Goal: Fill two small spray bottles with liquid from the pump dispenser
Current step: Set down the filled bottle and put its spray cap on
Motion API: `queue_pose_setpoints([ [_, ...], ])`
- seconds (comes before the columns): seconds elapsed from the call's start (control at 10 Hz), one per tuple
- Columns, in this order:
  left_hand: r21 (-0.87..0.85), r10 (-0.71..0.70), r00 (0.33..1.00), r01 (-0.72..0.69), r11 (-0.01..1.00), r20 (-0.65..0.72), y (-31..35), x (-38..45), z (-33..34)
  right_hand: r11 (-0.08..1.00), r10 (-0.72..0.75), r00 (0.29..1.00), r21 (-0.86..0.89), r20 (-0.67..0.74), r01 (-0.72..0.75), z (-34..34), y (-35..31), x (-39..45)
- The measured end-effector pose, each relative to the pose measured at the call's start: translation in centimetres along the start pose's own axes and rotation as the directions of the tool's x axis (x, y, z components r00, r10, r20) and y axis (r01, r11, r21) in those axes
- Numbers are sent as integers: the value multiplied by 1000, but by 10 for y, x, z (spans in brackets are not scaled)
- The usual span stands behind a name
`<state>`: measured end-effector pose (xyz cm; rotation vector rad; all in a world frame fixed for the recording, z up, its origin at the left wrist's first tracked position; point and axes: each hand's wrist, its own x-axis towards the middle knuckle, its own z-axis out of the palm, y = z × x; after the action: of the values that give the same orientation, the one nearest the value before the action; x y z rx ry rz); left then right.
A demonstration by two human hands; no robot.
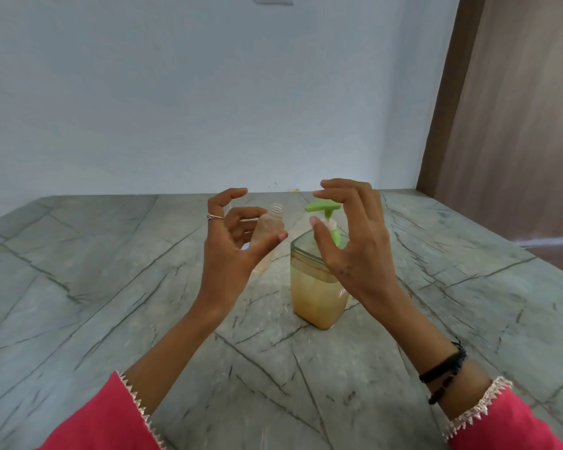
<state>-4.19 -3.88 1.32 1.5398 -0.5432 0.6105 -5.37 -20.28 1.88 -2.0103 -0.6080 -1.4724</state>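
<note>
A small clear spray bottle (271,226) with no cap and a bare threaded neck leans toward the pump dispenser (316,297). My left hand (228,254) holds the bottle between thumb and curled fingers, index finger raised. The dispenser is a clear square jar of yellowish liquid with a green pump head (320,206), standing on the table. My right hand (355,248) hovers around the pump head with its fingers loosely curved and its thumb beside the pump stem. It grips nothing. A bit of blue (246,245) shows behind my left hand; I cannot tell what it is.
The grey-green veined stone table (111,287) runs back to a pale wall (208,108). A brown wooden panel (517,125) stands at the right, beyond the table's right edge.
</note>
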Motion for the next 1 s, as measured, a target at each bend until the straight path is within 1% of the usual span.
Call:
queue_pose_setpoints([
  [0.1, 18, -7, 1000, 7, 1000, -26, 0, -2, -16, 990, -136, 990, -42, 25, 137, 1, -14, 3],
  [0.2, 81, -11, 999, 15, 997, -41, -3, -5, -31, 966, -236, 968, -90, 88, 244, 9, -31, 4],
  [0.3, 137, -17, 998, 25, 990, -63, -7, -6, -46, 985, -162, 977, -30, 138, 168, 24, -48, 3],
  [0.4, 151, -42, 994, 57, 987, -102, -13, -4, -61, 994, 60, 964, 76, 257, -82, 45, -54, 2],
  [0.5, 152, -64, 987, 86, 985, -147, -23, -2, -69, 917, 287, 908, 186, 306, -353, 76, -51, -1],
  [0.6, 162, -71, 980, 102, 981, -184, -31, -3, -70, 708, 586, 764, 288, 271, -645, 108, -47, -2],
  [0.7, 167, -93, 974, 128, 978, -206, -40, -4, -71, 467, 815, 540, 313, 211, -827, 140, -38, 1],
  [0.8, 192, -122, 971, 162, 968, -203, -48, -5, -74, 225, 948, 287, 353, 136, -908, 158, -31, 9],
  [0.9, 178, -164, 965, 202, 963, -206, -57, -6, -79, 33, 970, 133, 426, 205, -904, 169, -13, 7],
  [1.0, 151, -192, 958, 227, 962, -213, -66, -5, -83, 110, 909, 154, 134, 388, -985, 171, 7, -2],
])
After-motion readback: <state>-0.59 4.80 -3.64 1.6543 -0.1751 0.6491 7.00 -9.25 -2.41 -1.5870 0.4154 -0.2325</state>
